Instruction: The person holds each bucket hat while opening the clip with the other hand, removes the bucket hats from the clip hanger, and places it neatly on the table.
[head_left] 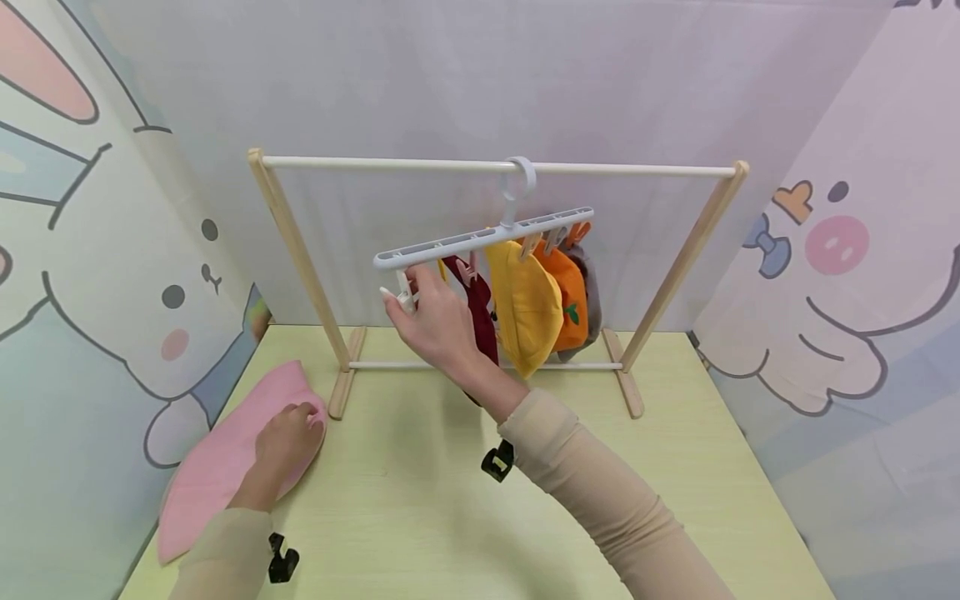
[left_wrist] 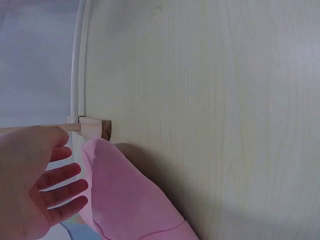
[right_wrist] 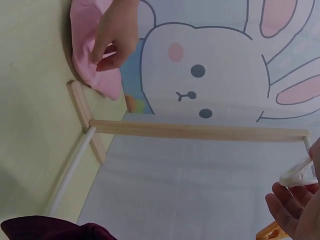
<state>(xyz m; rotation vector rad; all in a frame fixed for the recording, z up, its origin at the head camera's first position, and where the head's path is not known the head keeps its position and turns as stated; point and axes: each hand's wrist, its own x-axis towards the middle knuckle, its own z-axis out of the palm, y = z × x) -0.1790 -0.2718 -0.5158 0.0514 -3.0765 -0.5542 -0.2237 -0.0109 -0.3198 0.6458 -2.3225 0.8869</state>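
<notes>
My right hand (head_left: 438,321) pinches a white clip (head_left: 406,292) at the lower left end of the grey clip hanger (head_left: 450,245). In the right wrist view, fingers and thumb are at the white clip (right_wrist: 296,176), with an orange clip (right_wrist: 271,232) below. Over the pink fabric hat (head_left: 225,454) on the table's left is my left hand (head_left: 288,437), fingers loosely bent. The left wrist view has its fingers (left_wrist: 62,192) relaxed beside the pink hat (left_wrist: 132,195); contact cannot be told. A yellow hat (head_left: 522,304), an orange hat (head_left: 567,292) and a maroon item (head_left: 480,312) hang from clips.
The hanger hooks over the white rail (head_left: 390,164) of a wooden-ended rack (head_left: 296,242), tilted with its left end lower. Behind the orange hat hangs a grey item (head_left: 592,287). The rack stands on a pale wood table (head_left: 600,500), surrounded by cartoon-printed cloth walls (head_left: 825,250).
</notes>
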